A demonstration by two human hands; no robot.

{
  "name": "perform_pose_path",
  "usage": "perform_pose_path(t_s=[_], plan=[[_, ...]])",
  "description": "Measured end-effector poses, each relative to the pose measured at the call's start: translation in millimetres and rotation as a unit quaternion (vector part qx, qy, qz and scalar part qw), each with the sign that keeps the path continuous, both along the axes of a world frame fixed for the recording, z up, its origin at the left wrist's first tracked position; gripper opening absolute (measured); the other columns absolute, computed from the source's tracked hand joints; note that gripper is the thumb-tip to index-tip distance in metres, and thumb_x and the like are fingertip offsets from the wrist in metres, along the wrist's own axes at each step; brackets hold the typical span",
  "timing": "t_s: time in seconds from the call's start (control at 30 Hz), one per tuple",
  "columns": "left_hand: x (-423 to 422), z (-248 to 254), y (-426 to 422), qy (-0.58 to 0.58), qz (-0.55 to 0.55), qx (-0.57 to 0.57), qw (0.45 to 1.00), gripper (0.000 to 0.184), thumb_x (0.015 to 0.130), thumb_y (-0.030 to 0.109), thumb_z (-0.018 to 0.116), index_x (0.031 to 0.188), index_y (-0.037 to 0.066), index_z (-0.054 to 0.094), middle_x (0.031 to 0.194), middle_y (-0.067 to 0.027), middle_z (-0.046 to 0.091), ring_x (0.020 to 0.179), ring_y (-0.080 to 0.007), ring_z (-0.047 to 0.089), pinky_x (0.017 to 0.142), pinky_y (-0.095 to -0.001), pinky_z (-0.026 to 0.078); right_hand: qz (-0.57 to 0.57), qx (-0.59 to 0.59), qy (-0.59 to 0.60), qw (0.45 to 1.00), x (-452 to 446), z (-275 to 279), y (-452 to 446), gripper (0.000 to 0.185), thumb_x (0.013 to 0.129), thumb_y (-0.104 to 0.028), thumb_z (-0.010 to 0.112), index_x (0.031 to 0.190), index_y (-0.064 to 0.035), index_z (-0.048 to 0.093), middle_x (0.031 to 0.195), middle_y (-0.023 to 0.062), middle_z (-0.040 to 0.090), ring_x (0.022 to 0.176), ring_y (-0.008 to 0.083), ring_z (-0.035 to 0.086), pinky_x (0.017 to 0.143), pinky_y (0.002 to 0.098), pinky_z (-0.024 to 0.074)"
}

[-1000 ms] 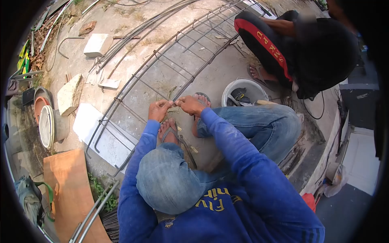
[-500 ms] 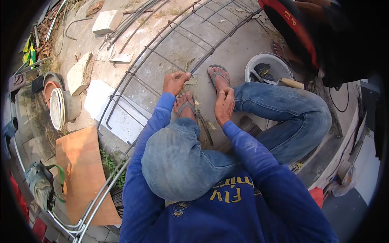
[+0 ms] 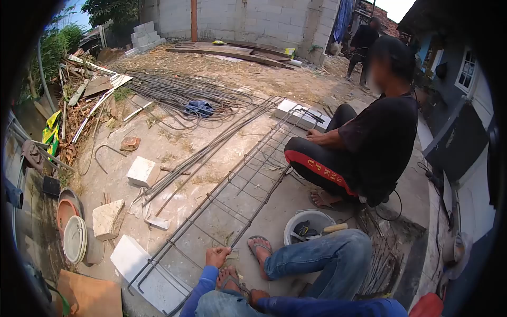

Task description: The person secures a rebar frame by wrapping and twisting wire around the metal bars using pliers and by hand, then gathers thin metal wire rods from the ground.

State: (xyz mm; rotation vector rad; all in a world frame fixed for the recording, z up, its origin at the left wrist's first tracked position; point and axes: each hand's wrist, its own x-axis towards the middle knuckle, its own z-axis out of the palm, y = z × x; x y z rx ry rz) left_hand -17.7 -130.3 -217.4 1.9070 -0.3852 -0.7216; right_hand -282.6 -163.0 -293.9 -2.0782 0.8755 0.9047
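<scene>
A long steel rebar cage lies on the concrete, its near end propped on a white block. With fingers pinched, my left hand grips the cage at a corner joint by my sandalled foot. My right hand is low by that same foot, its fingers curled and partly hidden by my knee. Something dark lies at its fingertips; I cannot make out what it is. A grey bucket containing dark items and a wooden-handled tool stands to the right of my other foot.
A co-worker squats at the cage's right side, near its far end on another white block. Loose rebar spreads behind. Left are broken blocks, buckets and an orange-brown board. Another person stands far back.
My view has tilted up, bringing the yard and the co-worker into sight. My right hand has moved from beside my right shin to near my left foot. My left hand stays on the cage.
</scene>
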Motion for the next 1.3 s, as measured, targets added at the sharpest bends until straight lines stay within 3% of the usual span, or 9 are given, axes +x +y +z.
perform_pose_path(t_s=[0.2,0.4,0.53,0.63,0.87,1.0,1.1,1.23,1.3], plan=[[1.5,4.3,-0.4,-0.002,-0.012,0.007,1.000,0.032,0.087,0.033,0.078,0.086,0.001,0.081,0.071,-0.0067,0.074,0.056,-0.0125,0.064,0.056,-0.0296,0.052,-0.213,0.037,0.057,0.975,18.1,18.0,-16.5,0.060,0.083,-0.037,0.071,0.130,-0.0005,0.063,0.132,0.0261,0.064,0.122,0.0433,0.063,0.104,0.0481,0.0497],[6.2,-4.4,0.9,0.018,-0.029,0.002,0.999,0.034,0.089,0.034,0.076,0.088,0.001,0.079,0.068,-0.0063,0.071,0.054,-0.0109,0.061,0.053,-0.0293,0.048,-0.207,0.021,-0.177,0.962,14.0,163.6,-26.9,0.067,0.087,-0.037,0.069,0.141,-0.0013,0.056,0.127,0.0279,0.066,0.120,0.0441,0.063,0.104,0.0464,0.0498],[8.0,-3.4,-1.4,-0.006,-0.035,-0.021,0.999,0.034,0.090,0.035,0.076,0.087,0.001,0.079,0.066,-0.0059,0.070,0.052,-0.0109,0.060,0.053,-0.0292,0.047,-0.194,0.020,-0.329,0.924,-2.5,288.6,-53.1,0.050,0.097,-0.026,0.060,0.143,-0.0058,0.055,0.092,0.0228,0.071,0.085,0.0355,0.071,0.077,0.0434,0.0530],[9.2,10.8,-5.4,-0.007,-0.038,-0.026,0.999,0.030,0.090,0.030,0.077,0.082,0.002,0.079,0.066,-0.0030,0.070,0.053,-0.0089,0.057,0.050,-0.0277,0.045,-0.206,0.012,-0.437,0.875,-13.0,313.0,-58.8,0.044,0.100,-0.020,0.057,0.141,-0.0055,0.056,0.072,0.0134,0.065,0.061,0.0299,0.064,0.063,0.0419,0.0479],[8.8,6.0,-2.5,0.047,-0.036,-0.013,0.998,0.029,0.090,0.032,0.078,0.085,0.003,0.079,0.069,-0.0024,0.071,0.052,-0.0081,0.055,0.048,-0.0273,0.041,-0.251,0.177,-0.539,0.784,-5.1,326.8,-35.4,0.040,0.111,-0.022,0.048,0.145,-0.0023,0.046,0.143,0.0107,0.054,0.136,0.0191,0.050,0.110,0.0338,0.0413],[12.0,10.1,-2.6,0.057,-0.044,0.019,0.997,0.029,0.091,0.032,0.077,0.088,0.004,0.080,0.070,-0.0024,0.071,0.052,-0.0082,0.055,0.049,-0.0267,0.042,-0.267,0.279,-0.551,0.740,1.4,338.6,-43.3,0.039,0.111,-0.024,0.046,0.143,-0.0025,0.046,0.145,0.0127,0.053,0.146,0.0221,0.042,0.121,0.0354,0.0315],[4.9,18.6,-3.3,0.060,-0.037,0.000,0.997,0.029,0.091,0.032,0.076,0.088,0.004,0.079,0.070,-0.0027,0.071,0.052,-0.0084,0.055,0.049,-0.0264,0.041,-0.243,0.282,-0.590,0.717,12.8,347.3,-60.2,0.034,0.111,-0.026,0.047,0.134,-0.0020,0.050,0.130,0.0129,0.064,0.129,0.0224,0.059,0.111,0.0362,0.0445],[-0.8,24.7,-0.5,0.051,-0.040,0.008,0.998,0.029,0.092,0.032,0.076,0.086,0.003,0.078,0.069,-0.0024,0.069,0.050,-0.0077,0.053,0.047,-0.0256,0.040,0.066,0.043,-0.458,0.886,49.8,457.9,-84.5,0.025,0.104,-0.018,0.058,0.123,-0.0024,0.053,0.082,0.0153,0.068,0.076,0.0328,0.071,0.068,0.0436,0.0538],[2.2,26.2,0.8,0.051,-0.040,0.021,0.998,0.030,0.092,0.032,0.076,0.085,0.003,0.077,0.069,-0.0022,0.068,0.050,-0.0072,0.052,0.047,-0.0252,0.039,0.201,-0.008,-0.510,0.836,57.7,490.9,-76.7,0.025,0.098,-0.015,0.061,0.118,-0.0020,0.055,0.077,0.0181,0.066,0.072,0.0369,0.069,0.065,0.0450,0.0530]])
